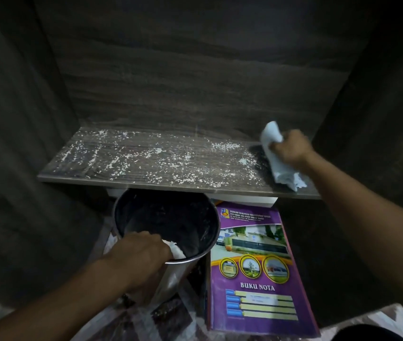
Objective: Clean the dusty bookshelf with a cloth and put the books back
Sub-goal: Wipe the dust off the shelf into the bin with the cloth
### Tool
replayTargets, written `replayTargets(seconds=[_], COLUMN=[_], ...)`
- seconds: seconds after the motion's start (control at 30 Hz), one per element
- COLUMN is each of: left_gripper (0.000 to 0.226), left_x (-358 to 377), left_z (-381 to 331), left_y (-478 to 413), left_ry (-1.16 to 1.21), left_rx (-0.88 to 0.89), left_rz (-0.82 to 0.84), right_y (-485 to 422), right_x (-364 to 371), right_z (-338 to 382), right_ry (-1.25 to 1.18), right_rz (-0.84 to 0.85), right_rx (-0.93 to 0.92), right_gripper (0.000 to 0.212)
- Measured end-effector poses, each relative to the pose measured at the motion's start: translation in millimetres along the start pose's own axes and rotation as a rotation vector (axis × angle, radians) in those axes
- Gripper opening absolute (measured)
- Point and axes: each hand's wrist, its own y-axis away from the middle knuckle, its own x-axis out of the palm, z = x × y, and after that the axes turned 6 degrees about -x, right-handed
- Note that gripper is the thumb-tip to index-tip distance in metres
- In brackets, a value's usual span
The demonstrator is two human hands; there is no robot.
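A dark wood-grain shelf board (146,166) is speckled with white dust and crumbs across most of its width. At its right end my right hand (290,148) grips a pale blue cloth (278,166) pressed onto the board, with a darker wiped patch beside it. Below the shelf's front edge my left hand (139,252) holds the near rim of a round metal bin (195,217) with a dark inside, fingers over something white at the rim. A purple notebook titled "BUKU NOTA" (257,271) lies flat to the right of the bin.
Dark side panels (23,107) and a back panel (195,82) enclose the shelf. More books lie under the purple notebook (244,199). A patterned floor or mat (146,321) shows below the bin. The scene is dim.
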Motion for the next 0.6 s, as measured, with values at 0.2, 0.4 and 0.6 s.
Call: replayTargets(seconds=[0.2, 0.4, 0.6], left_gripper=[0.031, 0.030, 0.030], left_x=[-3.7, -1.7, -0.7], left_z=[-0.6, -2.2, -3.8], left_y=[-3.4, -9.8, -14.4], left_ry=[-0.038, -0.011, -0.009], left_rx=[0.034, 0.056, 0.028], left_rz=[0.042, 0.075, 0.096], right_y=[-22.3, -4.2, -1.8], right_x=[-42.1, -12.9, -14.2], right_z=[-35.0, -63.9, -59.9], right_ry=[0.148, -0.180, -0.057], right_rz=[-0.194, 0.027, 0.124], right_rx=[0.152, 0.188, 0.102], right_gripper=[0.040, 0.040, 0.044])
